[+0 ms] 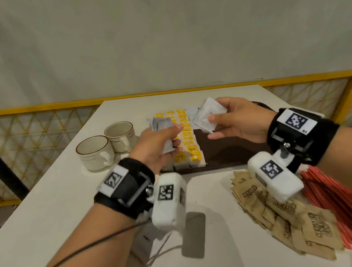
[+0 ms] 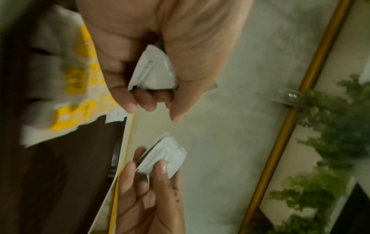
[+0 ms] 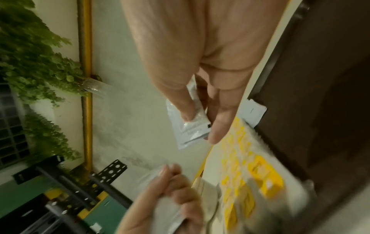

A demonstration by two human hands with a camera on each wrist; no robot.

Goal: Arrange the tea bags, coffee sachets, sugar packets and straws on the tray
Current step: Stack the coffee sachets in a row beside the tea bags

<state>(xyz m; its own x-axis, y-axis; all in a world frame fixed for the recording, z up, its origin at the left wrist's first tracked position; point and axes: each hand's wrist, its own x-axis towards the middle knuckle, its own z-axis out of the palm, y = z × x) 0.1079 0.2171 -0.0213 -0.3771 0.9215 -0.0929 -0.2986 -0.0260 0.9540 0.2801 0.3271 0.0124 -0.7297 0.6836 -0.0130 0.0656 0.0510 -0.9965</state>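
Over the dark brown tray (image 1: 226, 150), my left hand (image 1: 163, 143) grips a bunch of white coffee sachets (image 1: 161, 126), also seen from the left wrist as white coffee sachets (image 2: 154, 72). My right hand (image 1: 232, 121) pinches a white sachet (image 1: 207, 115) between thumb and fingers, the same sachet (image 3: 190, 126) showing in the right wrist view. Yellow-and-white tea bags (image 1: 188, 140) stand in rows along the tray's left side. Brown sugar packets (image 1: 286, 215) and red straws (image 1: 345, 201) lie on the table at the near right.
Two cream cups (image 1: 105, 146) stand left of the tray on the white table (image 1: 49, 210). One white sachet (image 1: 146, 241) lies on the table under my left wrist. A yellow railing (image 1: 39, 107) runs behind the table.
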